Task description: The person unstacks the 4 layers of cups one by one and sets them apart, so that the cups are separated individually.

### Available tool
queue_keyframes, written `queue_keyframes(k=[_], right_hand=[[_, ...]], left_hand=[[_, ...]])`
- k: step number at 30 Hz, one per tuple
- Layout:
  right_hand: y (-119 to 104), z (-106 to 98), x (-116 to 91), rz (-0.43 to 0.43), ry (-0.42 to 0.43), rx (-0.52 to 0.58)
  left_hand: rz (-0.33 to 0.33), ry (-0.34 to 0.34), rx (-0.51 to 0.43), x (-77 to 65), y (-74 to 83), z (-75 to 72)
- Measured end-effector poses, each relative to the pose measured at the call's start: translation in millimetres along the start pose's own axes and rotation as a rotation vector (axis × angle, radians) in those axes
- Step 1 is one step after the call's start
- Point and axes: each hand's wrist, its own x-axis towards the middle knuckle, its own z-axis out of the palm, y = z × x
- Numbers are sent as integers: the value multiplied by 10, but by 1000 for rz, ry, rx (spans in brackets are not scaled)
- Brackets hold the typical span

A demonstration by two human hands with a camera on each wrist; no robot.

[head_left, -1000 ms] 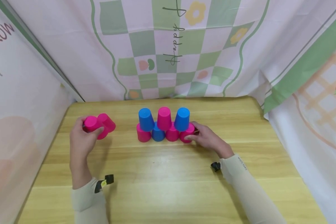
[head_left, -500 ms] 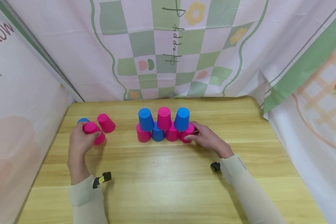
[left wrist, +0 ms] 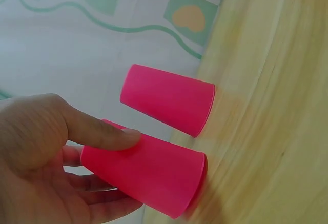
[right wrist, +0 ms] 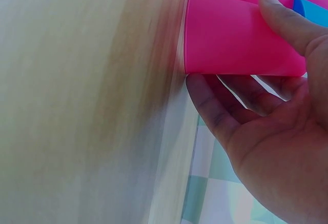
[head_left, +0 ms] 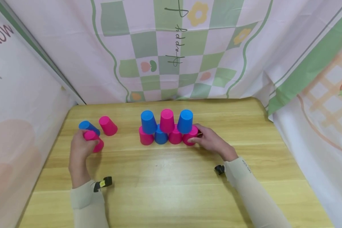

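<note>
At the left of the head view, my left hand (head_left: 80,148) grips an upside-down pink cup (left wrist: 148,175), thumb on one side and fingers on the other. The cup's rim is close to the table. Behind it stand a blue cup (head_left: 86,126) and another pink cup (head_left: 108,126), both mouth down. Two tiers of cups stand in the middle. Two blue cups with a pink cup (head_left: 167,121) between them form the upper tier, over a pink and blue lower row. My right hand (head_left: 212,141) holds the row's rightmost pink cup (right wrist: 241,37), thumb in front, fingers along its side.
The wooden table (head_left: 165,190) ends at a patterned curtain (head_left: 165,63) right behind the cups. More cloth hangs along the left and right sides. A small black camera (head_left: 107,181) sits at the left wrist, another at the right.
My left hand has drawn its pink cup toward the front left, away from the other pink cup, and the blue cup has come into view. My right hand and the two tiers stay put.
</note>
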Motion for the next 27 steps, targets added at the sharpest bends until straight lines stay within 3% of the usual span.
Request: queue_keyframes(k=[13, 27], right_hand=[[29, 16, 7, -7, 5, 12], [16, 8, 6, -1, 12, 1]], left_hand=[[-67, -5, -9, 29, -48, -17], [-86, -4, -51, 74, -169, 46]])
